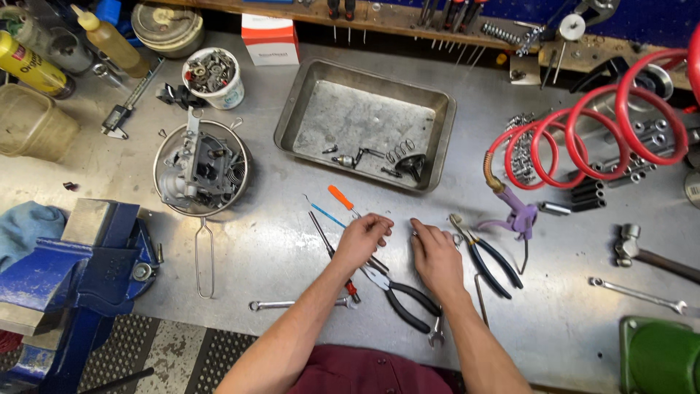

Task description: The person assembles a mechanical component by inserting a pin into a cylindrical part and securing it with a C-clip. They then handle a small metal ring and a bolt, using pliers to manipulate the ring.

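Resting on the steel bench (292, 241), both hands sit side by side with small work between them. The left hand (362, 239) is curled loosely, knuckles up, fingertips tucked toward the table just above the black-handled pliers (397, 288); whether it grips anything I cannot tell. The right hand (436, 257) lies flatter, its fingertips (417, 228) pinched on a tiny metal part (415, 234) (too small to identify). A second pair of pliers (490, 259) lies just beside the right hand, making 2 pairs in all. Near the left hand are 1 orange-handled screwdriver (340, 198) and 1 blue-handled pick (326, 214). Farther back sit 1 metal tray (364, 120) holding loose small parts and 1 wire basket (202, 169) with a carburetor body inside. Well to the right lie 1 hammer (649, 255) and 1 red coiled air hose (598, 128).
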